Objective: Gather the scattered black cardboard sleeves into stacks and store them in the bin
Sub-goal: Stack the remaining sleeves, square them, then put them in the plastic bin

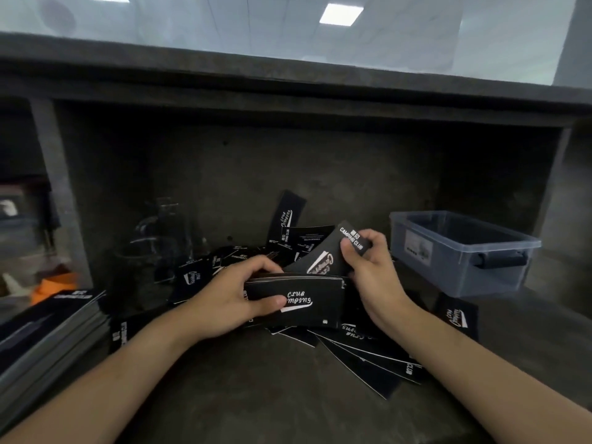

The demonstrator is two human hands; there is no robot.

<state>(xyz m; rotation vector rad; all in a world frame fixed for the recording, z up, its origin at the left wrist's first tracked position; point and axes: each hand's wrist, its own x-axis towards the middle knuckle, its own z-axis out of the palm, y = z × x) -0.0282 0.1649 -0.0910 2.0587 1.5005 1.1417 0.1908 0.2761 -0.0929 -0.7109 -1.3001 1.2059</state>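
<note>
My left hand (234,293) grips a stack of black cardboard sleeves (317,299) with white "Club Camping" print, thumb across the front face. My right hand (368,267) pinches a single black sleeve (323,254) by its upper corner, tilted, just behind the stack's top edge. Several loose sleeves (368,360) lie scattered on the dark counter below and behind my hands, and one sleeve (283,216) leans upright against the back wall. A translucent grey plastic bin (499,267) with a dark handle stands to the right; I see nothing in it.
A neat pile of black sleeves (48,331) lies at the left edge. Clear glassware (163,238) stands at the back left, with an orange object (54,286) beyond a vertical post. One sleeve (458,315) lies in front of the bin. A shelf overhangs the counter.
</note>
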